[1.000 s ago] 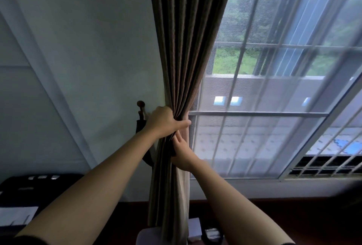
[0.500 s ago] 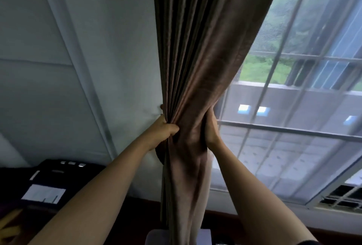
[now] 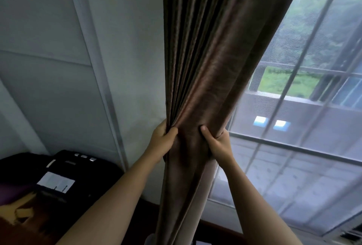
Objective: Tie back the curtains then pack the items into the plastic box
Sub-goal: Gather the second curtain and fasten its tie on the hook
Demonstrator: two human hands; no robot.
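Brown cloth fills the grip of both hands: the curtain (image 3: 203,80) is gathered into a bunch at mid-frame, pleats packed tight on its left side and smoother on its right. The left hand (image 3: 161,140) clamps the bunch from the left, its thumb pressed on the front of the folds; the other fingers go behind the cloth and cannot be seen. The right hand (image 3: 216,143) closes on the right edge, thumb laid flat on the front face, with its remaining fingers likewise wrapped out of sight behind the fabric. Both bare forearms run down to the lower edge, where they are cut off.

Above the hands the curtain fans wide and leaves the frame at the top; below them it hangs narrow and is cut off at the bottom. Behind it, to the right, stands the window (image 3: 293,147) with a mesh screen that softens the greenery and building outside. To the left is a pale wall (image 3: 121,49). A dark device (image 3: 64,176) with small buttons sits low at the left, blurred and too dim to identify.
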